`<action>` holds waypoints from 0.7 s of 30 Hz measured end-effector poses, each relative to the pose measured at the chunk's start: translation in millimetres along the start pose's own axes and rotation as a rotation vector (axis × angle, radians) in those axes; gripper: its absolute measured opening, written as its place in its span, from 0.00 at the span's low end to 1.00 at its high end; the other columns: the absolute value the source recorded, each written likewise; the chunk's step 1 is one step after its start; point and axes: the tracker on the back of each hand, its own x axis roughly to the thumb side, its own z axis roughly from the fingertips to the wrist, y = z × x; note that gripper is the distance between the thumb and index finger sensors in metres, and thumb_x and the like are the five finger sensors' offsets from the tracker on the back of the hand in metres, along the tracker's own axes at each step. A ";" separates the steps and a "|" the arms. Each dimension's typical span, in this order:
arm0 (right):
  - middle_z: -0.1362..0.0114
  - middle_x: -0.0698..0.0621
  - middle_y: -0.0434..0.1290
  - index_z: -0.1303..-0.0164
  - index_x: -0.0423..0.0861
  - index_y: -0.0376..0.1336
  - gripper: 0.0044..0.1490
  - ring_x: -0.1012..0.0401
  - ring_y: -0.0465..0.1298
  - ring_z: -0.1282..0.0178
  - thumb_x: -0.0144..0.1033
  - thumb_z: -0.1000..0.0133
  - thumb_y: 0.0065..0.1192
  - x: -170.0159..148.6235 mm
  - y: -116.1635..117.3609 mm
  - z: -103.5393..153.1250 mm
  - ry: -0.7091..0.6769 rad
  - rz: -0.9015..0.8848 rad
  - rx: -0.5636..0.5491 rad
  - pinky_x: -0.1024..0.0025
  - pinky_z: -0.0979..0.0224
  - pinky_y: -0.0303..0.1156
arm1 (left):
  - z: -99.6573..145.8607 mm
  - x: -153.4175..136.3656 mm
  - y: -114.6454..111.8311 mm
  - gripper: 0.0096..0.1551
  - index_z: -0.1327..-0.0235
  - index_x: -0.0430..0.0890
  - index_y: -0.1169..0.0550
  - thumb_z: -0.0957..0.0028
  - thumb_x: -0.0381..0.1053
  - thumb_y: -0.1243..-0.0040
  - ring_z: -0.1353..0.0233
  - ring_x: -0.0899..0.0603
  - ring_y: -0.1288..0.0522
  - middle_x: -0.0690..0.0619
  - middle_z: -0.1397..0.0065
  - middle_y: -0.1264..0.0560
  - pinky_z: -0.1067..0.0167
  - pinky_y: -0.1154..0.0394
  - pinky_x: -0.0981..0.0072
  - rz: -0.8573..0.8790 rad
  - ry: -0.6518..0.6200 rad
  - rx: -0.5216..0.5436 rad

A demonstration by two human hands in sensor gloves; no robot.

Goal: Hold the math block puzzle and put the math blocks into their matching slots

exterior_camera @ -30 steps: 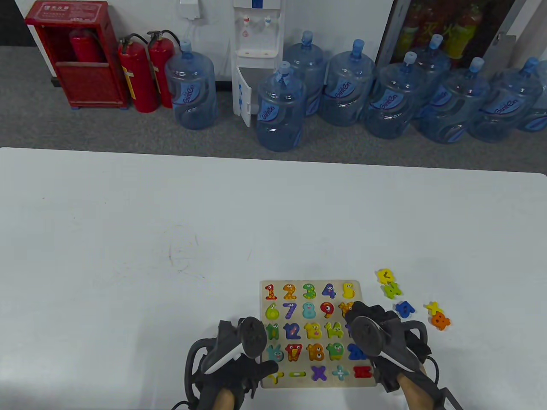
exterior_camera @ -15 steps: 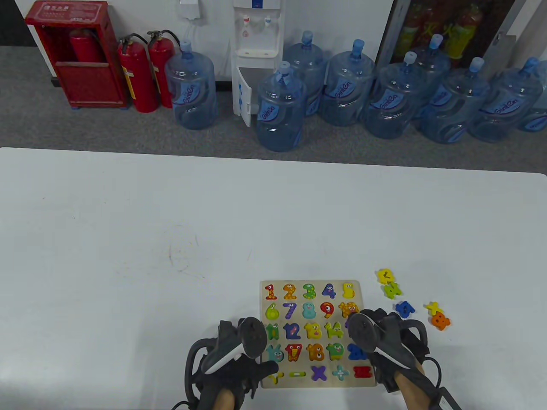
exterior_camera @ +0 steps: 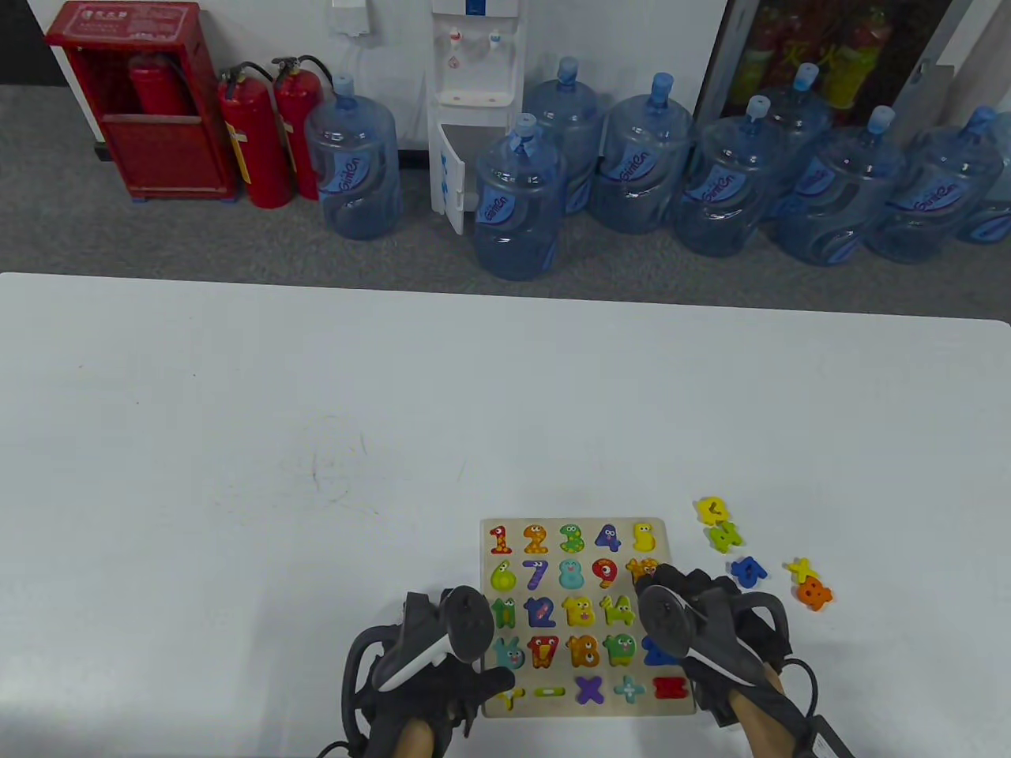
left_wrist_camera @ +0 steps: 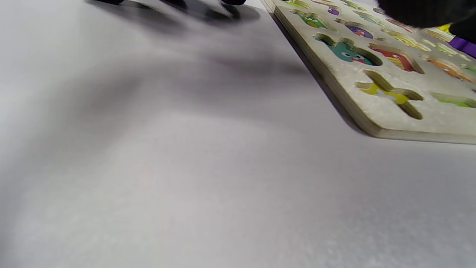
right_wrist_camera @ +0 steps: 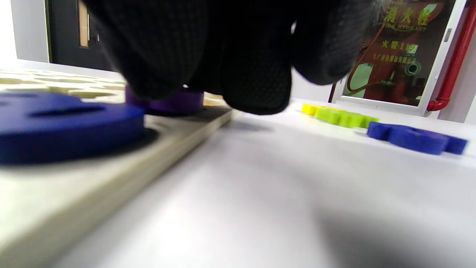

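Observation:
The wooden puzzle board (exterior_camera: 588, 523) lies near the table's front edge, most slots filled with coloured numbers and signs. My left hand (exterior_camera: 490, 681) holds its lower-left corner, thumb on top by the yellow division-sign slot (left_wrist_camera: 390, 95). My right hand (exterior_camera: 662, 580) reaches over the board's right side. In the right wrist view its gloved fingers (right_wrist_camera: 256, 74) grip a purple block (right_wrist_camera: 167, 105) sitting on the board (right_wrist_camera: 111, 163). A dark blue block (right_wrist_camera: 67, 119) sits on the board just in front of it.
Loose blocks lie right of the board: yellow (exterior_camera: 713, 509), green (exterior_camera: 725, 535), blue (exterior_camera: 749, 570), a yellow cross (exterior_camera: 799, 567) and orange (exterior_camera: 813, 592). Water jugs and fire extinguishers stand on the floor beyond the table's far edge.
My right hand drew back a little, uncovering the orange 10, then shifted forward over the board's right side again. My left hand and the board have not moved.

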 end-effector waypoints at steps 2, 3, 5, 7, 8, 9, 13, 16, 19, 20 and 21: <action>0.36 0.56 0.74 0.50 0.60 0.71 0.28 0.61 0.80 0.45 0.36 0.63 0.69 0.3 0.4 0.2 -0.005 -0.004 0.000 0.62 0.37 0.75 | 0.0 0.0 -0.1 0.54 0.21 0.57 0.49 0.62 0.73 0.47 0.17 0.28 0.55 0.55 0.16 0.54 0.26 0.45 0.28 0.001 0.000 0.000; 0.36 0.55 0.75 0.50 0.59 0.71 0.28 0.61 0.80 0.45 0.35 0.63 0.69 0.4 0.7 0.2 -0.009 -0.004 0.001 0.62 0.37 0.75 | 0.0 0.0 -0.1 0.54 0.21 0.57 0.49 0.62 0.73 0.47 0.17 0.28 0.55 0.55 0.16 0.54 0.26 0.45 0.28 0.001 0.000 0.000; 0.38 0.54 0.75 0.49 0.57 0.71 0.28 0.60 0.81 0.46 0.34 0.62 0.68 0.7 1.4 0.2 -0.019 -0.007 0.011 0.61 0.37 0.75 | -0.1 0.0 -0.1 0.54 0.21 0.57 0.49 0.62 0.73 0.47 0.17 0.28 0.55 0.56 0.16 0.54 0.26 0.45 0.28 0.000 0.000 -0.001; 0.38 0.54 0.75 0.49 0.57 0.70 0.28 0.61 0.81 0.46 0.34 0.62 0.68 0.8 1.1 0.8 -0.019 -0.001 0.011 0.62 0.37 0.75 | -0.2 -0.1 -0.1 0.54 0.21 0.57 0.49 0.62 0.73 0.47 0.17 0.29 0.55 0.55 0.16 0.54 0.26 0.45 0.28 0.001 0.000 -0.001; 0.38 0.54 0.76 0.49 0.57 0.70 0.28 0.61 0.81 0.46 0.34 0.62 0.68 0.8 1.0 0.8 -0.019 -0.002 0.011 0.61 0.38 0.76 | -0.2 -0.1 -0.2 0.54 0.21 0.57 0.49 0.62 0.73 0.47 0.17 0.28 0.55 0.55 0.16 0.54 0.26 0.45 0.28 0.001 0.000 -0.001; 0.38 0.53 0.76 0.49 0.57 0.71 0.28 0.60 0.81 0.47 0.33 0.62 0.68 1.0 0.7 1.1 -0.019 -0.001 0.012 0.61 0.38 0.75 | -0.2 0.0 -0.2 0.54 0.21 0.57 0.49 0.61 0.73 0.47 0.17 0.28 0.55 0.55 0.16 0.54 0.26 0.45 0.28 0.000 0.000 -0.001; 0.38 0.54 0.76 0.51 0.58 0.72 0.27 0.60 0.81 0.46 0.34 0.62 0.68 3.1 2.4 1.5 -0.022 0.039 0.013 0.60 0.37 0.75 | -0.5 -0.1 -0.2 0.54 0.21 0.57 0.49 0.62 0.73 0.47 0.17 0.29 0.55 0.55 0.16 0.54 0.26 0.45 0.28 0.002 -0.001 -0.002; 0.38 0.55 0.75 0.50 0.59 0.72 0.27 0.60 0.81 0.45 0.34 0.62 0.68 2.6 -0.1 1.6 -0.028 0.053 0.019 0.60 0.36 0.75 | -0.6 0.0 -0.2 0.54 0.21 0.57 0.49 0.62 0.73 0.47 0.17 0.28 0.55 0.55 0.16 0.54 0.26 0.45 0.28 0.000 -0.001 -0.002; 0.37 0.55 0.75 0.50 0.58 0.71 0.28 0.60 0.80 0.45 0.34 0.62 0.67 -15.9 -14.0 1.4 0.027 -0.093 -0.049 0.60 0.35 0.74 | -0.5 -0.2 -0.1 0.54 0.21 0.57 0.49 0.62 0.73 0.47 0.17 0.28 0.55 0.55 0.16 0.54 0.27 0.45 0.28 0.006 -0.004 0.000; 0.36 0.54 0.75 0.49 0.58 0.71 0.28 0.59 0.80 0.44 0.34 0.62 0.67 -20.6 -15.8 1.5 0.037 -0.110 -0.058 0.59 0.35 0.74 | -0.5 -0.2 -0.1 0.54 0.22 0.57 0.49 0.62 0.73 0.47 0.17 0.28 0.55 0.55 0.16 0.54 0.27 0.45 0.27 0.006 -0.005 0.000; 0.34 0.54 0.73 0.46 0.57 0.70 0.30 0.59 0.79 0.42 0.34 0.61 0.67 -33.9 -19.3 3.0 0.077 -0.082 -0.066 0.58 0.34 0.73 | -0.4 0.0 -0.2 0.54 0.21 0.57 0.49 0.62 0.73 0.47 0.17 0.28 0.55 0.55 0.16 0.54 0.27 0.45 0.28 0.003 -0.005 -0.001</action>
